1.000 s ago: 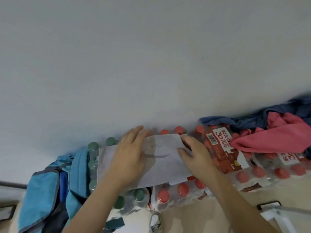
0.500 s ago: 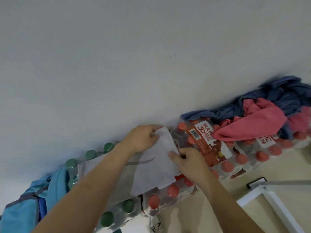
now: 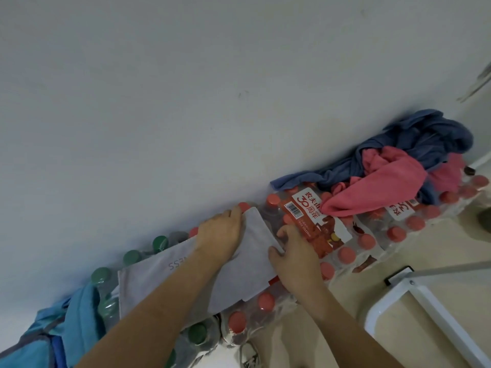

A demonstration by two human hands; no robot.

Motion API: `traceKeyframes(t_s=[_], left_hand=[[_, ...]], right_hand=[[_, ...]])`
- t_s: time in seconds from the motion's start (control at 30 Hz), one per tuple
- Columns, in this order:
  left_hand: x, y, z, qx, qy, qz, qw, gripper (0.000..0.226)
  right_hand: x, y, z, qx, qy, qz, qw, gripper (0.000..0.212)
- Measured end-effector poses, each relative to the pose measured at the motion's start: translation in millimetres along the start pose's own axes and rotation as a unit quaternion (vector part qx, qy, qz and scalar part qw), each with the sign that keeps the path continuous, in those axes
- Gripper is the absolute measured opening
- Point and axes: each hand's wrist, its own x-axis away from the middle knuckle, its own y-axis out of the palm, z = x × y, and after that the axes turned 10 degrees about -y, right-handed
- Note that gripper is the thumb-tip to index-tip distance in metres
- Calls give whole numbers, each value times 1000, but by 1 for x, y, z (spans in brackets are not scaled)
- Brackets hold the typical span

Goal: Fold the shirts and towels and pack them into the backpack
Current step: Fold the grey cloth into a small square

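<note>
Since the last frame the view has swung left; left hand (image 3: 221, 236) stays flat on the grey towel (image 3: 239, 272), near its far corner. Right hand (image 3: 295, 254) fingers (image 3: 276, 252) pinch the towel's right edge. Towel lies spread over shrink-wrapped bottle packs (image 3: 345, 235) along the wall (image 3: 186, 102). Blue and pink cloths (image 3: 393, 176) heaped on the packs to the right, well apart. Blue backpack (image 3: 39, 338) at lower left, beside the green-capped bottles (image 3: 130, 257).
</note>
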Motion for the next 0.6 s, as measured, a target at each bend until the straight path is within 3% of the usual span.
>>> traceKeyframes(t_s=[0.2, 0.33, 0.4, 0.47, 0.6], left_hand=[[2, 0, 0, 9, -17, 9, 1000, 9], [13, -17, 8, 40, -9, 27, 999, 35], [38, -18, 16, 77, 13, 27, 997, 37], [69, -10, 23, 79, 10, -24, 997, 49], [93, 1, 25, 38, -5, -55, 998, 58]], right_hand=[[10, 5, 5, 97, -83, 31, 991, 28], [11, 15, 12, 151, -144, 51, 977, 50], [8, 19, 13, 152, -178, 22, 972, 56], [4, 27, 14, 173, -219, -21, 960, 51], [4, 35, 19, 206, -209, -96, 951, 55]])
